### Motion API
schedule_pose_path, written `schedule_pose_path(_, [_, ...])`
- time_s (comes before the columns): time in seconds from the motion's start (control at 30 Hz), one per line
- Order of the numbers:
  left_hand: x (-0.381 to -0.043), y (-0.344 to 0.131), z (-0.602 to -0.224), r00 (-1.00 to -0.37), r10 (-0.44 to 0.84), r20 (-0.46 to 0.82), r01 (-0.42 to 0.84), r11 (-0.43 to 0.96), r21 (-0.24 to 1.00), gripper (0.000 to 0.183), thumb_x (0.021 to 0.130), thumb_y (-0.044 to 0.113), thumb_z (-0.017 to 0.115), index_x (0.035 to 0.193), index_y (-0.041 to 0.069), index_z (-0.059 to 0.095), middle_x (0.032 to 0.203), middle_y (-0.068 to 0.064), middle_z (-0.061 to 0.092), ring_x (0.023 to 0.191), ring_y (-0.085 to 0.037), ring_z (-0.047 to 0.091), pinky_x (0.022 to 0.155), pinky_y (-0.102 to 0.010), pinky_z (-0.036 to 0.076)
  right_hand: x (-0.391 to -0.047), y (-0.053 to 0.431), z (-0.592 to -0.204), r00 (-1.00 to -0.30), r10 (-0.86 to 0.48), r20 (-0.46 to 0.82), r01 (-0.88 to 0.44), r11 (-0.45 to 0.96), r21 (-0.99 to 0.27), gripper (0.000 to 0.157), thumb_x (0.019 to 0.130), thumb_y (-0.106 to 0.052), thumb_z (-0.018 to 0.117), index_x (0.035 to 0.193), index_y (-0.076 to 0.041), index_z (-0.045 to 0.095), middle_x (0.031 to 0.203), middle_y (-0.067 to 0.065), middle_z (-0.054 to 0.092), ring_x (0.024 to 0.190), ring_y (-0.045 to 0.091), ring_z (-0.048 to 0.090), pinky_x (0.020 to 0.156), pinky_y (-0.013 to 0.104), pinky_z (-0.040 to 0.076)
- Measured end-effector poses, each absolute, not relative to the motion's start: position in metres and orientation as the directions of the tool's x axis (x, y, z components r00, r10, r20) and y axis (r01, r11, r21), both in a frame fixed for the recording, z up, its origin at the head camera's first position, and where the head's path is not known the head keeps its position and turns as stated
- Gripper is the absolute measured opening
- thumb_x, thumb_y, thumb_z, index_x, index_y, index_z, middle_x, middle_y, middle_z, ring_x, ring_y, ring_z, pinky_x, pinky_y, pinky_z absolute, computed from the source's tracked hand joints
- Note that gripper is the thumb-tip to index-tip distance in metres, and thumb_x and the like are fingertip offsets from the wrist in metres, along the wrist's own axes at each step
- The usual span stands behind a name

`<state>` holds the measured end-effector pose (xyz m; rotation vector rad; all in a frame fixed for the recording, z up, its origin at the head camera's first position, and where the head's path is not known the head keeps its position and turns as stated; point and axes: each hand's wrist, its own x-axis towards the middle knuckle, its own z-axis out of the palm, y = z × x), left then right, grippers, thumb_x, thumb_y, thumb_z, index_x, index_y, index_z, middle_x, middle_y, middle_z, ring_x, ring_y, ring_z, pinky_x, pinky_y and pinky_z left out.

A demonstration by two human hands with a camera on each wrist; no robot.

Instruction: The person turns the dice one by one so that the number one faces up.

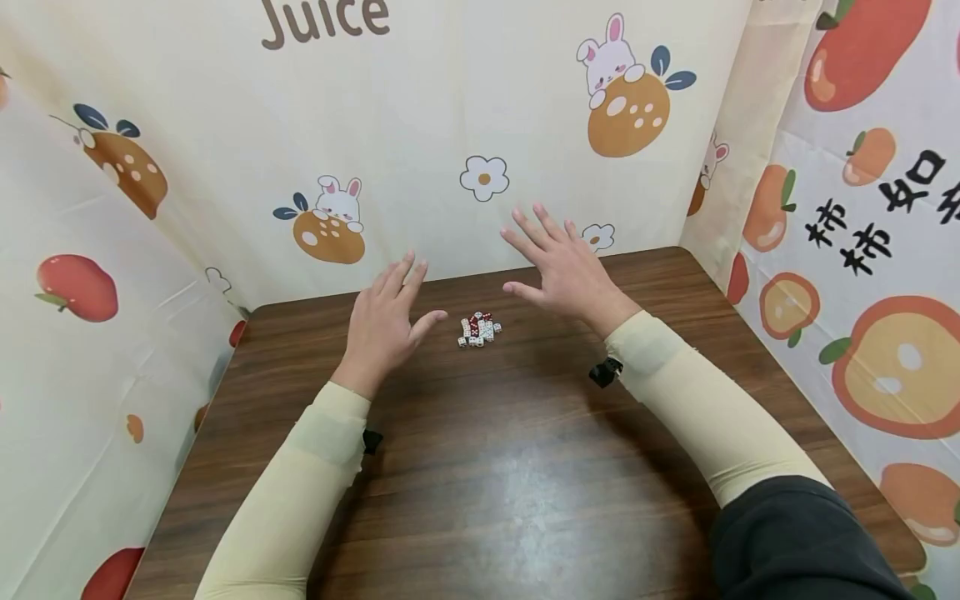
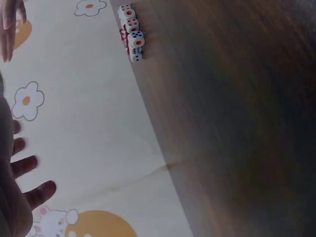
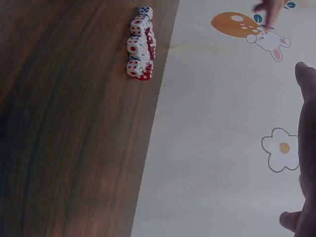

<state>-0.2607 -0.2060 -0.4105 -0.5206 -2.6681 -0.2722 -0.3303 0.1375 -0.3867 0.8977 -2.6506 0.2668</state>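
2 cream forearm sleeves [image 1: 281, 500], 2 small black wrist cameras [image 1: 604, 372], dark right upper sleeve [image 1: 795, 542]

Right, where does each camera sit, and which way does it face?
Head: worn there, facing forward and down over the brown wood-grain table; left hand, right hand, sleeves show.
Left wrist: worn there, facing the cream printed backdrop; both hands partly show.
Right wrist: worn there, facing that backdrop; both hands partly show.
Wrist views share small red and white dice near top.
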Motion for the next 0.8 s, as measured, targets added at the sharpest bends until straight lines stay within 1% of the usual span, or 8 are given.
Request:
schedule_pose_path(0.07, [-0.262,-0.205,-0.413,-0.876,0.3,0.378,0.386,0.905,0.177,0.082,0.109,0.065,0.065,0.172,0.015,0.051,0.18,-0.011,0.046,0.163,-0.04,0.046,0.122,-0.067,0.048,-0.331,0.138,-0.389,-0.762,-0.551,0.34,-0.608,0.789,-0.086,0.091,0.109,-0.079,0.054,0.183,-0.039,0.019,0.193,-0.006,0.011,0.181,0.027,0.001,0.14,0.073,0.018])
schedule_pose_path(0.17, [-0.264,-0.205,-0.419,-0.926,0.278,0.255,0.345,0.897,0.275,0.074,0.112,0.062,0.064,0.164,0.008,0.06,0.16,-0.016,0.059,0.147,-0.04,0.056,0.119,-0.062,0.052,-0.33,0.138,-0.394,-0.785,-0.539,0.304,-0.595,0.793,-0.13,0.09,0.109,-0.078,0.053,0.183,-0.037,0.021,0.191,-0.004,0.021,0.18,0.031,0.011,0.138,0.073,0.024])
schedule_pose_path(0.27, [-0.266,-0.206,-0.426,-0.955,0.266,0.132,0.296,0.881,0.368,0.069,0.113,0.058,0.066,0.156,0.003,0.067,0.138,-0.015,0.065,0.125,-0.035,0.064,0.108,-0.056,0.056,-0.329,0.138,-0.401,-0.8,-0.53,0.281,-0.587,0.789,-0.181,0.09,0.109,-0.077,0.056,0.182,-0.033,0.028,0.188,0.0,0.033,0.177,0.037,0.025,0.136,0.071,0.031])
schedule_pose_path(0.37, [-0.268,-0.207,-0.435,-0.961,0.269,0.066,0.27,0.854,0.445,0.063,0.112,0.051,0.071,0.152,0.002,0.07,0.123,-0.013,0.069,0.105,-0.03,0.065,0.096,-0.051,0.057,-0.327,0.137,-0.407,-0.812,-0.523,0.26,-0.578,0.784,-0.227,0.088,0.109,-0.075,0.058,0.18,-0.029,0.035,0.183,0.004,0.044,0.17,0.04,0.038,0.133,0.068,0.037])
schedule_pose_path(0.43, [-0.271,-0.206,-0.44,-0.96,0.276,0.041,0.26,0.833,0.489,0.058,0.112,0.046,0.074,0.148,0.002,0.073,0.119,-0.011,0.071,0.103,-0.028,0.066,0.093,-0.048,0.057,-0.327,0.136,-0.412,-0.825,-0.512,0.238,-0.561,0.789,-0.249,0.087,0.109,-0.074,0.059,0.179,-0.028,0.037,0.18,0.006,0.048,0.165,0.04,0.044,0.132,0.065,0.041])
schedule_pose_path(0.63, [-0.275,-0.2,-0.454,-0.957,0.286,-0.042,0.207,0.779,0.592,0.045,0.109,0.036,0.08,0.138,0.002,0.079,0.109,-0.009,0.075,0.097,-0.025,0.066,0.084,-0.04,0.055,-0.328,0.133,-0.426,-0.871,-0.476,0.123,-0.489,0.814,-0.312,0.082,0.11,-0.066,0.064,0.176,-0.022,0.044,0.172,0.013,0.056,0.16,0.039,0.052,0.13,0.062,0.044])
schedule_pose_path(0.7, [-0.276,-0.197,-0.457,-0.953,0.295,-0.066,0.197,0.773,0.603,0.043,0.108,0.034,0.082,0.137,0.002,0.079,0.107,-0.009,0.076,0.094,-0.023,0.065,0.082,-0.038,0.055,-0.329,0.131,-0.431,-0.874,-0.478,0.085,-0.476,0.811,-0.341,0.075,0.111,-0.06,0.067,0.171,-0.018,0.052,0.162,0.013,0.066,0.151,0.036,0.061,0.126,0.06,0.049])
schedule_pose_path(0.8, [-0.278,-0.194,-0.462,-0.946,0.307,-0.103,0.184,0.772,0.608,0.042,0.107,0.031,0.083,0.137,0.003,0.08,0.106,-0.008,0.076,0.091,-0.021,0.064,0.081,-0.036,0.054,-0.332,0.128,-0.438,-0.868,-0.496,0.035,-0.464,0.783,-0.415,0.059,0.11,-0.048,0.074,0.155,-0.01,0.068,0.137,0.01,0.08,0.128,0.03,0.075,0.114,0.054,0.058])
